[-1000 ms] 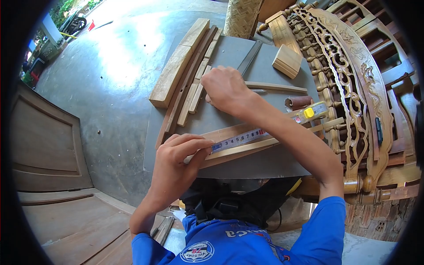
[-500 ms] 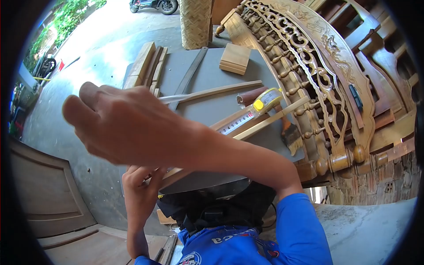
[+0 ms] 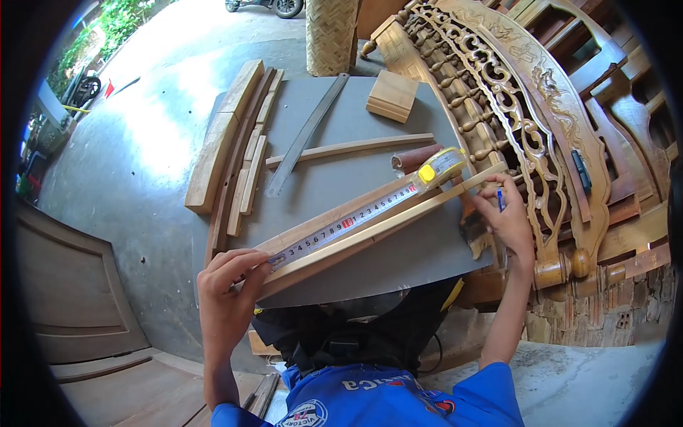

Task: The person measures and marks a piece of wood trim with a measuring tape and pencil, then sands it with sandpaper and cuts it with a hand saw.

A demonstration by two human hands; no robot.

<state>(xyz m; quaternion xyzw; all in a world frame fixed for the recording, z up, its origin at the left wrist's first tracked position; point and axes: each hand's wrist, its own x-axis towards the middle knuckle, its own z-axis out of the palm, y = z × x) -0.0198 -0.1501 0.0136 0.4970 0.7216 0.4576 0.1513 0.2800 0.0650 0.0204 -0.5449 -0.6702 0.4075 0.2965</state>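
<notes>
My left hand (image 3: pixel 229 290) is closed around the left end of the wooden strips, thumb and forefinger beside the tape's end. A tape measure (image 3: pixel 441 165) with a yellow button lies at their right end. Its blade (image 3: pixel 346 223) is drawn out along the wood. A pale, thin wooden strip (image 3: pixel 384 227) runs beside the blade, with wider pieces of wood next to it. My right hand (image 3: pixel 509 220) holds a blue pen (image 3: pixel 501 200) near the thin strip's right end. Its thumb and forefinger are at the strip's edge.
Several wooden pieces (image 3: pixel 229 135) line the grey table's left side. A saw blade (image 3: pixel 307 135), a curved strip (image 3: pixel 356 148), a wood block (image 3: pixel 392 95) and rolled sandpaper (image 3: pixel 416 158) lie further back. A brush (image 3: pixel 475 238) sits near my right hand. Carved wooden furniture (image 3: pixel 512 107) borders the right.
My right hand has swung from the left, in front of the camera, to the strips' right end. The blue pen now shows in it. My left hand has stayed in place.
</notes>
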